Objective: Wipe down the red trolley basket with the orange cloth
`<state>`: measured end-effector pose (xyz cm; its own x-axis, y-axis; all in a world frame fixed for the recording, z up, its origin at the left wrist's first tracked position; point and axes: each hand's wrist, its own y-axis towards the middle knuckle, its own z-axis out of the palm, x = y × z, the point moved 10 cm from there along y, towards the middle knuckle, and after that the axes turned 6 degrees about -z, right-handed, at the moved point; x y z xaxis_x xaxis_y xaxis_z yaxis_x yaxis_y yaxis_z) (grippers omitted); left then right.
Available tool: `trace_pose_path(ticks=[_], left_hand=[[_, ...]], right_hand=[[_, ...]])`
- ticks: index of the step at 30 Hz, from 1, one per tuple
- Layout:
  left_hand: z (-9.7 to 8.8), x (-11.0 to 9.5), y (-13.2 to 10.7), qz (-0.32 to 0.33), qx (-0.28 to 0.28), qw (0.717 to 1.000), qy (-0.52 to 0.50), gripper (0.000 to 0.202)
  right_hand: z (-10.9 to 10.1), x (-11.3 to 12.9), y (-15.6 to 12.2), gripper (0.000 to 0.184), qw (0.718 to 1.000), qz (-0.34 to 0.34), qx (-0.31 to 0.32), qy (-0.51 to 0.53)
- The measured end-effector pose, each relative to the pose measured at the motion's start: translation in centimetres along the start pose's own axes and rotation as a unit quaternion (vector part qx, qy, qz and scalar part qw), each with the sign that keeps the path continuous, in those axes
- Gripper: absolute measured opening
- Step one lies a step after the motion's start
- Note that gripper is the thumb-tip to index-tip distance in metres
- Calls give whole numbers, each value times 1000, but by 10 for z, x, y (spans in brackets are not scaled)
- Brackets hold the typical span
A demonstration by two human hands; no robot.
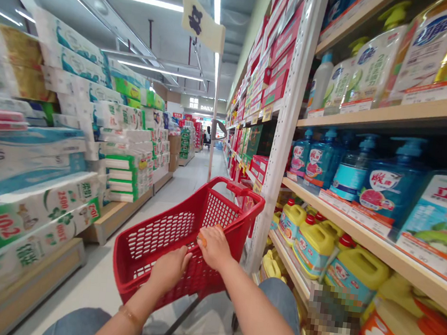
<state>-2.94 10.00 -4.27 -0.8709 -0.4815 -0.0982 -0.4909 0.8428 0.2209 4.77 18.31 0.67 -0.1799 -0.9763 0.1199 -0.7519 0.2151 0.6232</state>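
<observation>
A red plastic shopping cart (151, 232) with perforated walls stands in front of me, turned at an angle in the aisle. Its basket looks empty. My right hand (214, 247) is closed round the cart's handle, and an orange bit of it shows by the fingers. Just to the left and nearer to me, my left hand (170, 270) is also closed at the handle, thumb on top; the grip itself is mostly hidden. A thin pole rises beyond the basket, bearing a cream flag (203, 23) with a dark bear.
Close on the right, shelves (375, 112) carry pump bottles and yellow detergent jugs (313, 245). A white perforated upright (282, 126) stands beside the cart. Stacked paper packs (41, 211) line the left on low wooden platforms (40, 286). A tiled aisle (190, 180) runs ahead; a person is far off.
</observation>
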Motion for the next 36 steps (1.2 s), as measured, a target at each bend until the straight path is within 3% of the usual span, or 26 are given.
trace_pose_path(ticks=[4, 7, 10, 15, 17, 22, 25, 28, 33, 36], left_hand=[[2, 14, -14, -47, 2, 999, 4, 45], [0, 19, -19, -79, 6, 997, 13, 47], [0, 21, -21, -59, 28, 998, -9, 46], [4, 47, -36, -86, 61, 994, 7, 48], [3, 52, -41, -103, 53, 993, 39, 49], [-1, 47, -45, -99, 53, 993, 43, 51], [-1, 41, -47, -53, 56, 997, 2, 53], [-1, 30, -50, 0, 21, 1000, 17, 60], [8, 14, -48, 17, -21, 1000, 15, 62], [9, -1, -49, 93, -3, 995, -34, 55]], right_hand=[[-4, -18, -6, 40, 996, 79, -28, -24], [11, 10, -10, 44, 1000, 17, 5, 4], [17, 29, -13, 45, 998, -50, 32, 30], [8, -3, -6, 43, 998, 56, -11, 2], [13, 1, -8, 45, 998, 64, -19, 7], [25, 31, -14, 45, 998, -21, 6, 59], [18, 15, -9, 40, 999, 7, 4, 51], [12, -3, -7, 36, 998, 54, -14, 29], [23, 13, -20, 40, 999, 1, 3, 47], [19, 13, -23, 36, 998, -13, 11, 52]])
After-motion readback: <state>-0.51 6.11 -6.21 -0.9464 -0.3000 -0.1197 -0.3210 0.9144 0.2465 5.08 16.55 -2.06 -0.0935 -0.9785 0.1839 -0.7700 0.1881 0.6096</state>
